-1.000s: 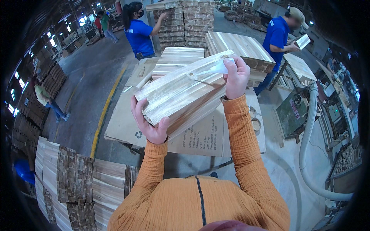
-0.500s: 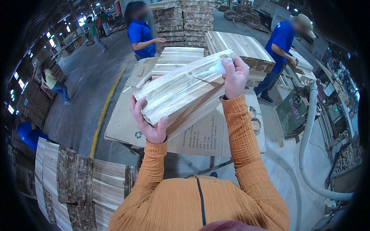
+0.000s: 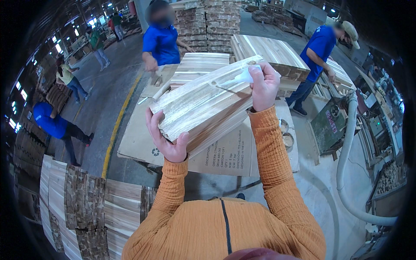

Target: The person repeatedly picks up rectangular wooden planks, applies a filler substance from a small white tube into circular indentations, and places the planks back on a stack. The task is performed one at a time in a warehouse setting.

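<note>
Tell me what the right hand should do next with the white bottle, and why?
Perhaps ease the bottle slightly left, toward the knot: the right hand holds it with the nozzle pointing that way, while the left hand grips the board.

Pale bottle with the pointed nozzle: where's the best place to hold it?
I'd take the bottle by its wider body, coming from the right, as the right hand does. It narrows leftward into a thin nozzle over the wooden board, so a grip there would likely get in the tip's way.
</note>
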Motion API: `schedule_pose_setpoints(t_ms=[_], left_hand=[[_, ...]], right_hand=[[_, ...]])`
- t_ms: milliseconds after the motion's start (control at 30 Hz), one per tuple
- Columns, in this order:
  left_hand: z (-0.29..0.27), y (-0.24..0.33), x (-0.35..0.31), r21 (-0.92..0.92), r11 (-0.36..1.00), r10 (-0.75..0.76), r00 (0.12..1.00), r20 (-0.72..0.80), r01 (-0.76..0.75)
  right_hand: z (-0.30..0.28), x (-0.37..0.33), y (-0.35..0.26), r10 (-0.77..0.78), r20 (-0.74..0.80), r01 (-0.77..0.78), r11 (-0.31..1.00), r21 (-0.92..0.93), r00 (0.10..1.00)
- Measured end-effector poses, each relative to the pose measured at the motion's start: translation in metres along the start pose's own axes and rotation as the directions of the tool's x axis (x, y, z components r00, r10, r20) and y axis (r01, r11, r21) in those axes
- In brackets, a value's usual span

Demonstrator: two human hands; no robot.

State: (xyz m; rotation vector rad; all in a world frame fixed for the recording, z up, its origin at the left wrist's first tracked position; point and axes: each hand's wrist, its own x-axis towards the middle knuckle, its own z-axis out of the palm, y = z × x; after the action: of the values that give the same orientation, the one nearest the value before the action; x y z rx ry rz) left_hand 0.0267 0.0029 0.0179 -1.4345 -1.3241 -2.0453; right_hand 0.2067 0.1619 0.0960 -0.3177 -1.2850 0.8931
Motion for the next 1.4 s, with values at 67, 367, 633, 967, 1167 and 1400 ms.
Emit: schedule_pose_setpoints(t_ms=[67, 367, 633, 967, 1167, 1400], left_hand=[[-0.0007, 0.0004, -0.0001, 0.001, 1.000, 0.000, 1.000, 0.005, 0.000], [-0.0008, 0.0010, -0.0009, 0.003, 1.000, 0.018, 1.000, 0.005, -0.018], [-0.0003, 0.0016, -0.0016, -0.001, 1.000, 0.026, 1.000, 0.015, -0.026], [-0.0020, 0.0042, -0.0040, 0.016, 0.999, 0.031, 0.999, 0.020, -0.031], [-0.0020, 0.0048, -0.0045, 0.028, 0.999, 0.030, 0.999, 0.026, -0.031], [-0.0014, 0.0049, -0.0050, 0.018, 0.999, 0.041, 0.999, 0.026, -0.041]], right_hand=[[0.0000, -0.0001, -0.0002, -0.006, -0.008, 0.006, 1.000, -0.005, 1.000], [-0.0030, -0.0013, 0.0004, 0.005, -0.024, -0.006, 1.000, -0.028, 1.000], [-0.0032, -0.0021, 0.0004, -0.001, -0.018, 0.001, 1.000, -0.011, 1.000], [-0.0015, -0.0031, -0.0036, 0.031, -0.026, -0.031, 1.000, 0.004, 0.999], [0.0011, -0.0040, -0.0063, 0.035, -0.001, -0.035, 0.999, -0.019, 0.999], [0.0015, -0.0049, -0.0081, 0.042, 0.002, -0.042, 0.999, -0.034, 0.999]])
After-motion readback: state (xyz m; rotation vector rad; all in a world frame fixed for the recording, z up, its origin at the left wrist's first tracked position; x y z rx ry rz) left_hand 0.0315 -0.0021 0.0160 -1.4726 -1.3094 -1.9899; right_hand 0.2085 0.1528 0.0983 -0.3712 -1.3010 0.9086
